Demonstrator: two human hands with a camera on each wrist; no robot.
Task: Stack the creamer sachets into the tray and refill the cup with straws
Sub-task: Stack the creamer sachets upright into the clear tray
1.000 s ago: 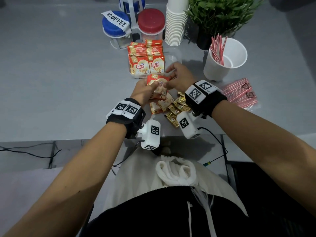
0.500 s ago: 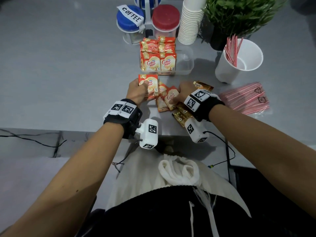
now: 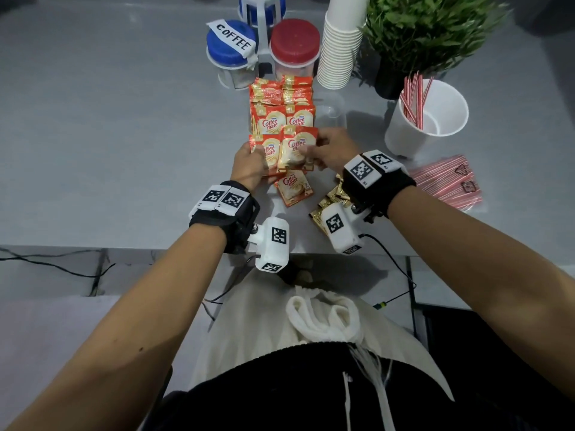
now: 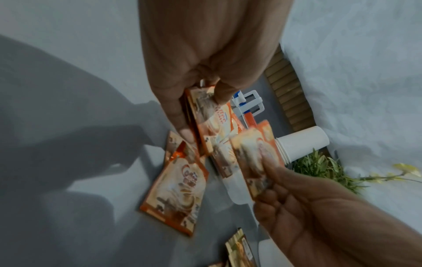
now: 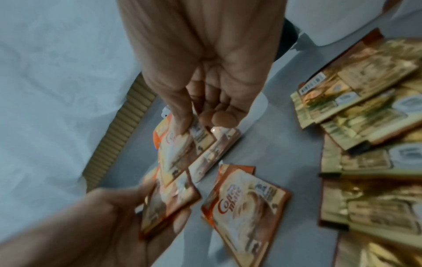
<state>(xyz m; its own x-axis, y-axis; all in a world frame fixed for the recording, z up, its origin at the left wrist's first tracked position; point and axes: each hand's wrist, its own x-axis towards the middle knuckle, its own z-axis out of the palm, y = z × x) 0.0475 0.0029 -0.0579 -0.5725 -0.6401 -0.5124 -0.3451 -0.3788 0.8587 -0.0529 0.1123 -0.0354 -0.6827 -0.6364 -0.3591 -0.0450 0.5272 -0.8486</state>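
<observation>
My left hand (image 3: pixel 258 158) grips a small stack of orange creamer sachets (image 3: pixel 271 152) just in front of the clear tray (image 3: pixel 337 112). My right hand (image 3: pixel 311 148) pinches one more sachet (image 3: pixel 295 147) and holds it against that stack. In the left wrist view the stack (image 4: pixel 212 117) sits between thumb and fingers, and the single sachet (image 4: pixel 255 153) hangs beside it. One loose sachet (image 3: pixel 292 188) lies on the table below. The tray's left part holds standing sachets (image 3: pixel 281 104). A white cup (image 3: pixel 426 126) with a few red straws (image 3: pixel 413 99) stands to the right.
A packet of red straws (image 3: pixel 446 185) lies right of my right wrist. Gold sachets (image 3: pixel 331 197) are piled under that wrist. Behind the tray stand blue-lidded (image 3: pixel 231 54) and red-lidded (image 3: pixel 294 45) jars, stacked paper cups (image 3: pixel 339 54) and a plant (image 3: pixel 429 32).
My right hand has lifted one sachet off the table and brought it up to the stack in my left hand. The left hand kept its hold and moved little.
</observation>
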